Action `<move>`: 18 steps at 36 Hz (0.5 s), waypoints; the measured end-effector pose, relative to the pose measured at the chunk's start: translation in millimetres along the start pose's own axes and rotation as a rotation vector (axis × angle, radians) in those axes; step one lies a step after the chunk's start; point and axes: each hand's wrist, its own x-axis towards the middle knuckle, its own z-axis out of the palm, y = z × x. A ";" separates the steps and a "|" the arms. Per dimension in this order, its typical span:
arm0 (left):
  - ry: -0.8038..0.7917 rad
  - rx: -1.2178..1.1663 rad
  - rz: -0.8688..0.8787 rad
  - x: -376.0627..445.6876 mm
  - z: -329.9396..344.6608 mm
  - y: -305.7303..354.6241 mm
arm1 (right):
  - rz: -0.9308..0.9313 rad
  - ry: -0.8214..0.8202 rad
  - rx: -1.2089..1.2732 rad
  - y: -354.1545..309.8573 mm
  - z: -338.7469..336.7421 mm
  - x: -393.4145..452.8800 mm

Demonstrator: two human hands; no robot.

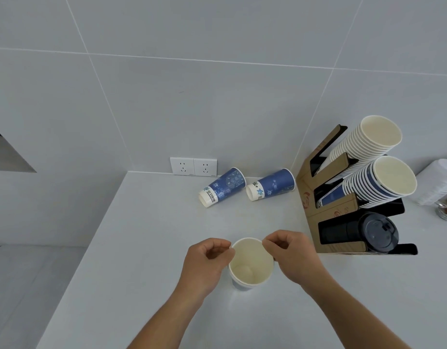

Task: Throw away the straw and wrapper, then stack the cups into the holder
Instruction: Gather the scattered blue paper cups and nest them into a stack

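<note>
Paper, thin and light, easily crushed: the upright cup [250, 263] near centre is pinched at its rim by the left hand [207, 260] and right hand [290, 255]. Two cups [223, 186] lie farther off; the holder [325, 197] stands right.

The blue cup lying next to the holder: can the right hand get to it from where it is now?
Probably yes. The right hand is at the rim of the upright cup, and bare counter lies between it and the lying cup; the holder stands just beside.
</note>
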 end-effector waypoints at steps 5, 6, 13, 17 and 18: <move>-0.038 0.032 -0.034 3.4 3.4 -9.3 | 0.018 -0.031 0.139 9.3 1.5 2.8; -0.048 0.033 -0.038 4.2 4.0 -11.0 | 0.024 -0.053 0.169 12.6 3.1 2.1; -0.114 -0.074 -0.088 7.1 4.2 -20.2 | -0.018 -0.096 0.275 24.4 13.4 -5.1; -0.108 -0.076 -0.078 8.2 5.3 -24.9 | -0.016 -0.098 0.295 26.4 14.7 -3.3; -0.107 -0.074 -0.074 8.3 5.8 -25.6 | -0.017 -0.100 0.295 26.6 14.8 -3.1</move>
